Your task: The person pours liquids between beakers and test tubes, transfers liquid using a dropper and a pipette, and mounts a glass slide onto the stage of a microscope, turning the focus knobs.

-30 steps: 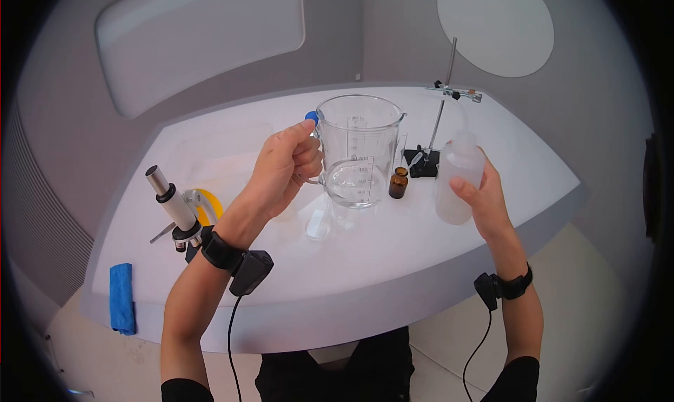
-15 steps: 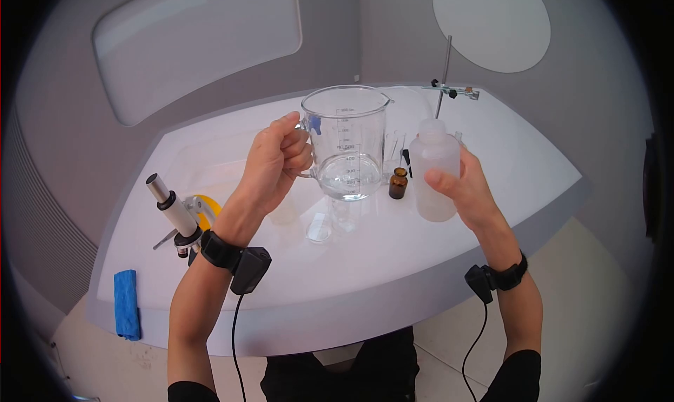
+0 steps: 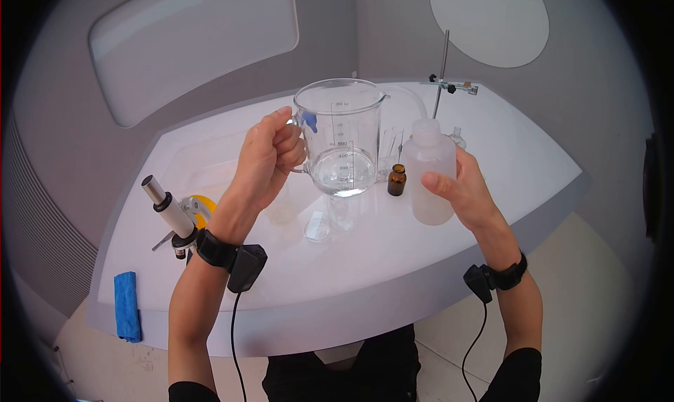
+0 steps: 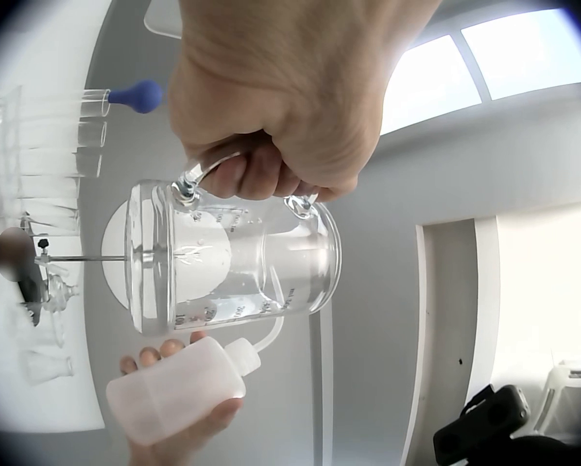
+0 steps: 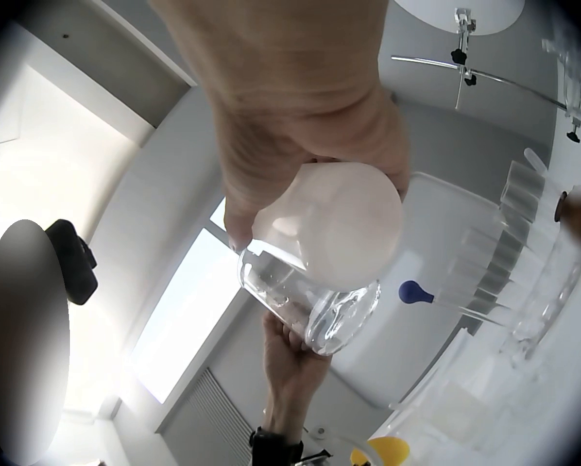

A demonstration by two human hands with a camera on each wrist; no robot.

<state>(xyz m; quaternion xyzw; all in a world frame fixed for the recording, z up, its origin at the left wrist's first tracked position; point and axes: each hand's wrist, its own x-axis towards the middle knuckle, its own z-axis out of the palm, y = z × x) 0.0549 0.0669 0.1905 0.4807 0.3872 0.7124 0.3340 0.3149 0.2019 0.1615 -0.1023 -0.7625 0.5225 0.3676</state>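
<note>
A blue cloth [image 3: 127, 307] and a microscope [image 3: 174, 219] are seen first, to the left of the left hand [image 3: 263, 156]. By that hand's curled fingers, the handle of a big glass jug [image 3: 344, 139] is gripped. The jug is held close to upright, just to the right of that grip, and some clear stuff can be seen low inside it. Its lip is pointed toward the right hand [image 3: 470, 191]. Just past the jug, a little brown bottle [image 3: 397, 183] is found between the two grips. Next, a soft white bottle [image 3: 430, 156] is held by the right hand, with the thumb pressed on its side. The white bottle is kept nearly upright too, so both long sides run up and down. From its top, a thin bent tube [image 3: 414, 99] is aimed left, toward the jug's mouth. Whether the tip is inside cannot be told. Behind the right grip, a metal stand [image 3: 445, 51] is seen.
</note>
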